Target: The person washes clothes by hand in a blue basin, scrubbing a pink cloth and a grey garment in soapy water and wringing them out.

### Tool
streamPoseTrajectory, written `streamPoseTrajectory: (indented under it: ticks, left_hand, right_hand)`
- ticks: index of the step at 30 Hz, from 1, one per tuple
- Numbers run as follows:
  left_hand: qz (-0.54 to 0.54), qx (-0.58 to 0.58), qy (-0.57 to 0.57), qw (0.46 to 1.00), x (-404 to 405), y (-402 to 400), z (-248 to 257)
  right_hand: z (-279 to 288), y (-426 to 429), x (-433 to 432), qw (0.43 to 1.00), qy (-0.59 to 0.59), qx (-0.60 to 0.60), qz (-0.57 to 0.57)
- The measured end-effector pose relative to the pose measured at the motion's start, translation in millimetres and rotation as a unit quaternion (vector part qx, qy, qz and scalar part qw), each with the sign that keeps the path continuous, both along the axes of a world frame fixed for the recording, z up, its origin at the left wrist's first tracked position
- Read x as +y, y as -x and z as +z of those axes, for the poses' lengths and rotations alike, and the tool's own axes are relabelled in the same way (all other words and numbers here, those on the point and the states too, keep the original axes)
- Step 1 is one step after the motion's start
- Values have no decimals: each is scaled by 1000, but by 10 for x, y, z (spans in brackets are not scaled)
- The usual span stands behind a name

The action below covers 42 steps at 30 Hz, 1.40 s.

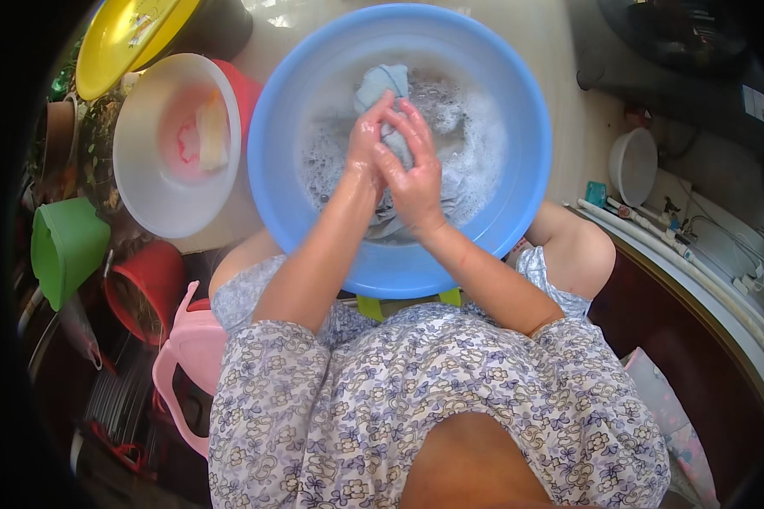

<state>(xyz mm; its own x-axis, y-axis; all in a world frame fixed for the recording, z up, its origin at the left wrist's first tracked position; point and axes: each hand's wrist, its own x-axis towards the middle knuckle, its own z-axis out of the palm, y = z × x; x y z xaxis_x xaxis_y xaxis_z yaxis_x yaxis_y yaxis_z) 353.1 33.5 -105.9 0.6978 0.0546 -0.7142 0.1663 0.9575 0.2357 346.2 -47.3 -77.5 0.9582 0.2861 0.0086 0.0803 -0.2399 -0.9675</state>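
A large blue plastic basin (535, 133) stands in front of me between my knees, holding cloudy, sudsy water (484, 137). Over the water, my left hand (364, 143) and my right hand (414, 184) press together around a wet light-blue cloth (382, 83). One end of the cloth sticks out beyond my fingertips, and another bit shows between the two hands. Both hands are wet. Under my wrists, greyish fabric (391, 226) lies partly in the suds; how much more is under the foam is hidden.
Left of the basin is a translucent white basin (130, 159) with a pale yellowish item (212, 137) inside. Yellow basins (105, 57), a green bin (70, 245), a red bucket (159, 280) and a pink plastic chair (191, 356) are on that side. White pipes (649, 232) and a white bowl (633, 167) are at right.
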Motion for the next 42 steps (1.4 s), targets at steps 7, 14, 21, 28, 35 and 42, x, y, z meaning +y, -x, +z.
streamPoseTrajectory:
  ticks: [7, 14, 21, 28, 35, 42]
  left_hand:
    - [11, -77, -12, 997, -227, -43, 55]
    - [19, -19, -55, 998, -159, -14, -4]
    - [-3, -12, -64, 998, -92, 8, 76]
    - [-31, -19, -128, 991, 33, -33, -307]
    - [-26, 116, -149, 982, 14, -97, -398]
    - [-2, 55, -108, 993, 36, 28, 187]
  right_hand:
    - [-372, -662, -68, 985, -91, 91, -112]
    - [-330, -470, -18, 996, -27, 49, -68]
    - [-203, -8, -10, 993, 61, -101, 6]
    - [-810, -545, -483, 996, 80, 5, -29]
    - [-949, -839, -471, 948, 171, 258, -74]
    - [280, -185, -197, 993, -28, -67, 92]
